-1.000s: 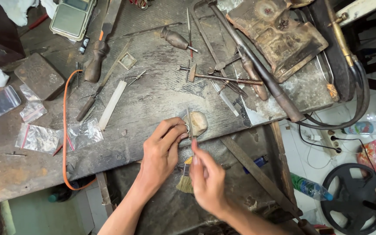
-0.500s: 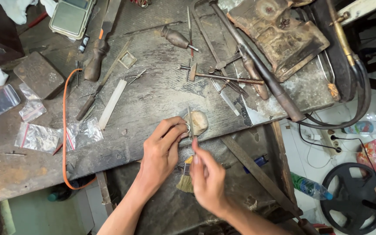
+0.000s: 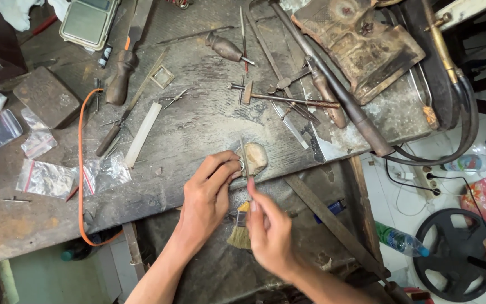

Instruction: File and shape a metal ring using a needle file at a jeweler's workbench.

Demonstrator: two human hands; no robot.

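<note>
Bench [image 3: 198,124] front edge: peg [image 3: 256,157], ring [image 3: 242,165] touching it
Left of peg: bags [image 3: 46,177]
Behind peg: hammer [image 3: 279,98]
Below peg: brush [image 3: 241,231]

Single head-worn view, looking steeply down, close over a cluttered workbench [image 3: 198,129], floor at right

The left hand [image 3: 209,194] covers most of the small ring [image 3: 241,165] pinched at its fingertips, so the ring's shape cannot be told. The right hand [image 3: 271,231] is motion-blurred, and its grip hides the handle of the thin tool [image 3: 247,157]. It also covers part of the small brush [image 3: 239,232]. The green case [image 3: 88,19] is cut off by the top edge.
</note>
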